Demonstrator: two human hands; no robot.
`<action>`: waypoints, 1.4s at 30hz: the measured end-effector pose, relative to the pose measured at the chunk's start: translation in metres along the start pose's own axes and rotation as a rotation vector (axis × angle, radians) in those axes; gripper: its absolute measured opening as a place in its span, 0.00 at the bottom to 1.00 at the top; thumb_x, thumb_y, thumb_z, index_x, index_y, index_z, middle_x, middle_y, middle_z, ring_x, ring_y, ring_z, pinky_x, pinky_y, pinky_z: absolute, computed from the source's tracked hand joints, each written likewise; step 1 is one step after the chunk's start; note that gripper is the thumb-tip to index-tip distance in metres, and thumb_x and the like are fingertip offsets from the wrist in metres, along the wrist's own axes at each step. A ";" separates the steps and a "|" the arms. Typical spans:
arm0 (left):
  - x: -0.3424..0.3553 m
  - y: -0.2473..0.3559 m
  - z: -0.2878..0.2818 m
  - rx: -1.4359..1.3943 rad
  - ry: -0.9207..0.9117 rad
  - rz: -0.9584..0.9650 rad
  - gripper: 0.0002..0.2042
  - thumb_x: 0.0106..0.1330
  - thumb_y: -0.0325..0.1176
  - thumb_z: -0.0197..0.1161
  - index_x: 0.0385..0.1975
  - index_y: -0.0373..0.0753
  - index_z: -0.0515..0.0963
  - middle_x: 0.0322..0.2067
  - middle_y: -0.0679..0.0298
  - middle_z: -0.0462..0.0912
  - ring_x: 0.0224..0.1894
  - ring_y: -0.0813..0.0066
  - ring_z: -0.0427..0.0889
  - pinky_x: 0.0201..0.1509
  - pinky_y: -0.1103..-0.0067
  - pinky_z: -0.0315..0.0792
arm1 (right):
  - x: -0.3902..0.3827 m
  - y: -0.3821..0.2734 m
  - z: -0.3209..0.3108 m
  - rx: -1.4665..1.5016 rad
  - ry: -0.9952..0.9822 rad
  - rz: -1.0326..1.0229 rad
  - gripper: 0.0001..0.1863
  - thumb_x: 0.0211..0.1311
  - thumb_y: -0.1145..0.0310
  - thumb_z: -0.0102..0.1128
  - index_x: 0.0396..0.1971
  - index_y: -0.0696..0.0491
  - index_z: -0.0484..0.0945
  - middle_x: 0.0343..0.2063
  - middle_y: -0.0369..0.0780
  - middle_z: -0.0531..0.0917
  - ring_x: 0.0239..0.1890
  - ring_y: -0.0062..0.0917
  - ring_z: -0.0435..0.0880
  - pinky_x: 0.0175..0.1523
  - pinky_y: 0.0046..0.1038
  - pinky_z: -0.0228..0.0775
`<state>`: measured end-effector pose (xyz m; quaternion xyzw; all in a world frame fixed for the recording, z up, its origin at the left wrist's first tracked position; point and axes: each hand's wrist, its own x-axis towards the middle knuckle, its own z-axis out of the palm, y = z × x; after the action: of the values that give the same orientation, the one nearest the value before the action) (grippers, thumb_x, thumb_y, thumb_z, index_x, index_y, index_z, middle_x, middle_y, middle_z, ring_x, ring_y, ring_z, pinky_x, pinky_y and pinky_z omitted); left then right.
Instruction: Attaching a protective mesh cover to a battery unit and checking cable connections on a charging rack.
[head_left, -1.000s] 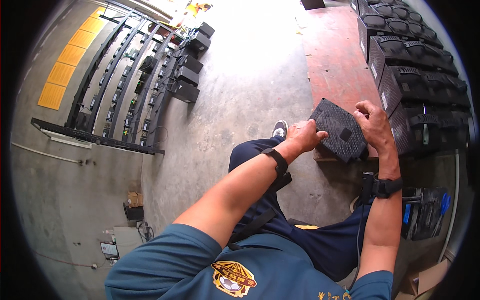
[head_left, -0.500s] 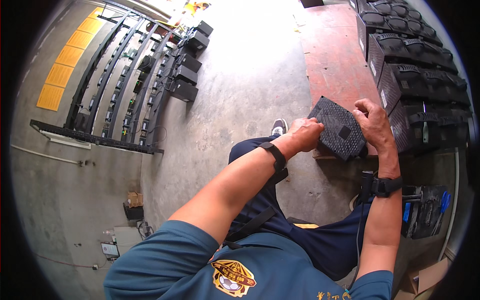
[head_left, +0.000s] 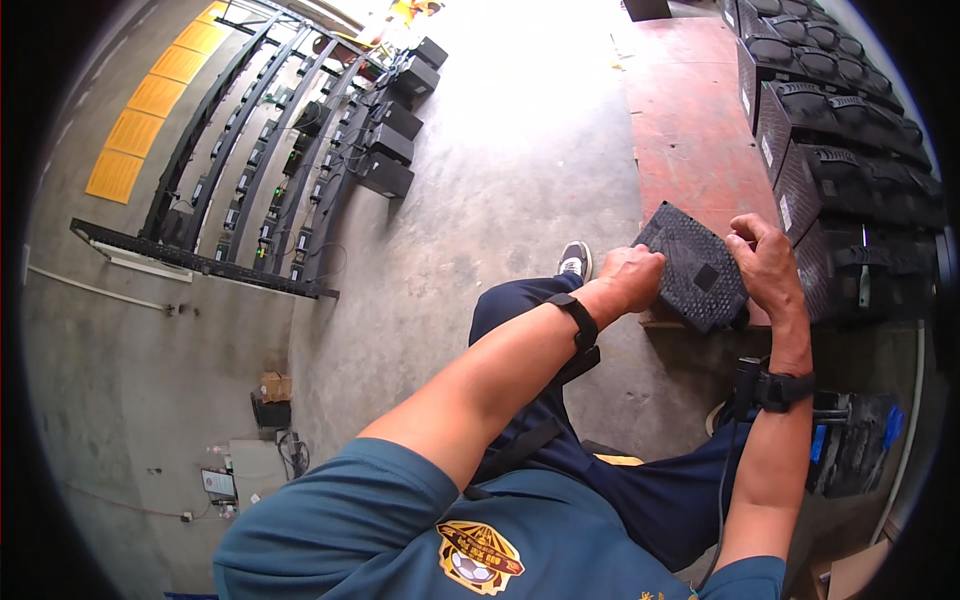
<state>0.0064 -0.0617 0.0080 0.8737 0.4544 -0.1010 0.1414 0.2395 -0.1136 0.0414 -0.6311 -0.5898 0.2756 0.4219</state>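
Ahead of me, right of centre, a flat black box-like piece (head_left: pixel 690 262) is held up at a tilt, one corner pointing away. Its upper face is studded with small bumps and carries a smooth dark square. My left hand (head_left: pixel 630 279) is closed on the left edge of the piece, thumb on top. At the right edge, my right hand (head_left: pixel 768 262) has its fingers curled in toward the thumb. Whatever those fingertips pinch is hidden or too small to name. The underside of the piece is out of sight.
A reddish board (head_left: pixel 690 130) lies beyond the piece. Stacked black cases with handles (head_left: pixel 810 180) line the right side, a screwdriver (head_left: pixel 864 285) among them. To the left stands a black metal rack (head_left: pixel 250 160) with small devices and cables. Black boxes (head_left: pixel 390 150) stand beside it.
The whole view has shifted a little, so the scene sits slightly farther right. My left hand keeps its grip on the black piece; my right hand stays curled at its right edge.
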 end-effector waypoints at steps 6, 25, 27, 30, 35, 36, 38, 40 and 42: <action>0.001 -0.010 0.007 0.094 0.054 0.159 0.10 0.57 0.32 0.67 0.38 0.38 0.82 0.41 0.49 0.82 0.46 0.46 0.84 0.48 0.59 0.79 | -0.001 0.005 -0.001 0.002 -0.013 -0.012 0.13 0.65 0.69 0.63 0.45 0.61 0.82 0.37 0.51 0.88 0.41 0.38 0.90 0.48 0.33 0.81; 0.004 -0.005 -0.011 0.215 -0.048 0.248 0.11 0.60 0.24 0.61 0.42 0.40 0.83 0.43 0.53 0.83 0.47 0.46 0.84 0.52 0.61 0.78 | 0.000 0.012 0.003 -0.068 -0.008 -0.003 0.14 0.65 0.65 0.64 0.45 0.59 0.84 0.40 0.51 0.88 0.45 0.43 0.89 0.52 0.37 0.79; 0.003 -0.010 -0.008 0.121 -0.014 0.222 0.11 0.62 0.27 0.63 0.44 0.40 0.82 0.43 0.52 0.80 0.51 0.47 0.80 0.52 0.60 0.76 | 0.001 0.012 0.003 -0.085 -0.010 0.018 0.15 0.66 0.64 0.64 0.45 0.59 0.84 0.40 0.51 0.88 0.45 0.43 0.89 0.53 0.36 0.80; 0.006 -0.013 -0.005 -0.048 0.007 0.039 0.19 0.62 0.43 0.69 0.50 0.41 0.83 0.44 0.51 0.85 0.49 0.51 0.84 0.54 0.63 0.76 | 0.000 0.010 -0.001 -0.085 -0.013 0.023 0.15 0.66 0.64 0.64 0.46 0.59 0.84 0.42 0.51 0.88 0.46 0.42 0.89 0.54 0.36 0.80; 0.017 -0.010 -0.007 -0.143 -0.142 -0.314 0.30 0.60 0.63 0.67 0.47 0.39 0.85 0.41 0.52 0.89 0.46 0.55 0.88 0.54 0.63 0.77 | 0.001 0.006 -0.001 -0.075 0.013 -0.004 0.15 0.66 0.64 0.64 0.46 0.59 0.84 0.42 0.51 0.88 0.45 0.42 0.89 0.54 0.35 0.80; 0.018 -0.009 0.002 -0.136 -0.118 -0.308 0.28 0.62 0.61 0.66 0.44 0.39 0.86 0.38 0.51 0.89 0.45 0.54 0.88 0.54 0.63 0.77 | 0.001 0.005 0.000 -0.073 0.008 0.006 0.15 0.66 0.65 0.64 0.46 0.59 0.84 0.41 0.51 0.88 0.45 0.42 0.89 0.54 0.35 0.80; 0.015 -0.002 0.003 -0.106 -0.084 -0.291 0.26 0.62 0.59 0.66 0.42 0.39 0.86 0.37 0.51 0.89 0.45 0.53 0.88 0.54 0.63 0.77 | -0.003 0.003 -0.001 -0.074 0.004 0.028 0.15 0.66 0.65 0.64 0.45 0.59 0.84 0.41 0.51 0.88 0.44 0.42 0.89 0.53 0.35 0.80; 0.010 0.002 -0.006 -0.107 -0.075 -0.192 0.18 0.64 0.51 0.66 0.39 0.41 0.84 0.34 0.50 0.88 0.43 0.52 0.87 0.51 0.62 0.77 | -0.003 0.005 0.000 -0.072 0.012 0.017 0.15 0.65 0.65 0.64 0.45 0.59 0.84 0.41 0.52 0.88 0.44 0.42 0.89 0.53 0.35 0.80; 0.013 -0.011 0.004 -0.005 -0.044 -0.026 0.14 0.64 0.45 0.65 0.39 0.41 0.83 0.35 0.50 0.86 0.44 0.50 0.86 0.49 0.61 0.77 | -0.003 0.004 0.000 -0.066 0.021 -0.008 0.14 0.64 0.65 0.65 0.44 0.59 0.84 0.39 0.52 0.88 0.43 0.43 0.89 0.51 0.37 0.80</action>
<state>0.0044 -0.0473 -0.0011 0.8650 0.4626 -0.1208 0.1523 0.2413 -0.1162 0.0379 -0.6451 -0.5966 0.2476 0.4081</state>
